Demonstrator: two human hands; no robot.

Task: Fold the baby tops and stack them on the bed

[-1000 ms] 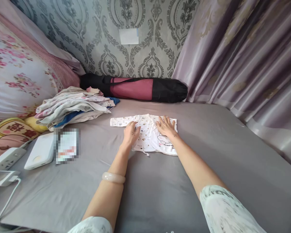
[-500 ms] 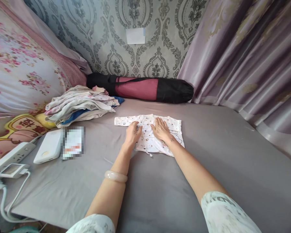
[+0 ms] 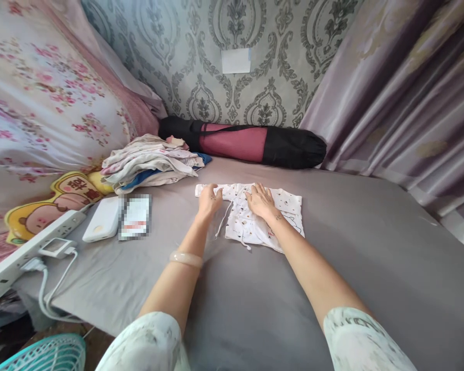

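Note:
A small white baby shirt (image 3: 243, 221) with a scattered print and thin tie strings lies on the grey bed sheet. One sleeve points left, and part of a line drawing shows near its right side. My left hand (image 3: 209, 200) rests on that left sleeve, thumb apart from the fingers; its fingertips are partly hidden. Flat on the upper middle of the shirt is my right hand (image 3: 262, 201), fingers spread. A tie string hangs down between the two hands, and another sticks out at the lower hem.
A heap of clothes (image 3: 150, 162) sits at back left, before a black and red rolled bag (image 3: 235, 143) along the wall. On the left are a white power bank (image 3: 102, 219), a blurred packet (image 3: 136, 216), a power strip (image 3: 34, 247) with cables and a yellow cushion (image 3: 50, 206).
My left hand has moved left along the sleeve, away from the shirt's body, uncovering a tie string. My right hand stays flat on the shirt. The camera view has swung left.

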